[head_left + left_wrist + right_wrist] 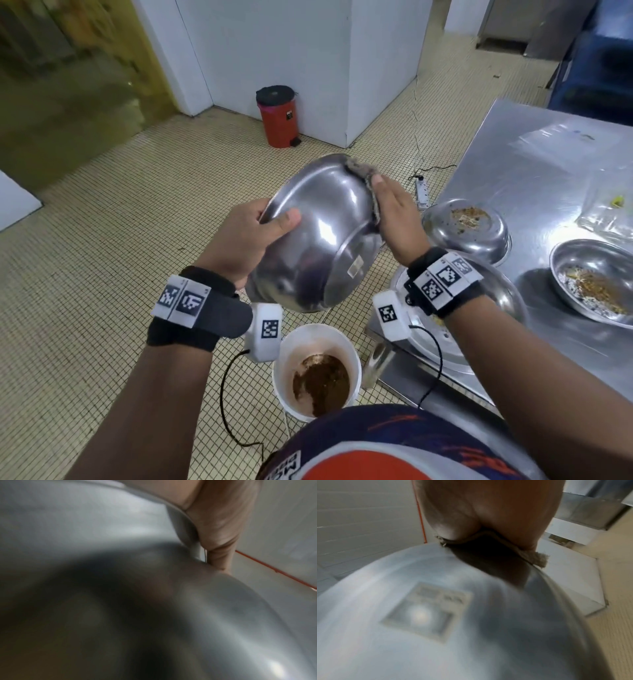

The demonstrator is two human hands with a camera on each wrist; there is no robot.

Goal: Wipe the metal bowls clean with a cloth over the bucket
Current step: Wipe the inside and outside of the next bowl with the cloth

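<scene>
Bowls of shiny round metal are the task's concern, and one large steel bowl (317, 233) is held tilted in the air, its mouth facing away from the person and its flat base, with a pale sticker, turned toward them. It hangs above a white plastic bucket (286, 346) on the tiled floor that holds brown sludge, though the bowl sits somewhat forward of the bucket's mouth. The left hand (239, 236) grips the near rim, thumb lying on the outer wall and fingers curled behind the edge. The right hand (394, 209) keeps its fingers fairly straight and presses a frayed grey-brown cloth (363, 174) against the far rim; whether the fingertips hook inside cannot be told.

To do this step well, the cloth would best be drawn round the rim with steady pressure while the left hand turns the bowl, and the bowl lowered closer over the bucket so loosened scraps fall in, not on the floor.

On the steel desk (534, 161) to the right wait other metal bowls: one upturned with crumbs on its base (467, 229), one open with yellow-brown residue (592, 281). A red pedal bin (278, 116) stands by the wall.
</scene>
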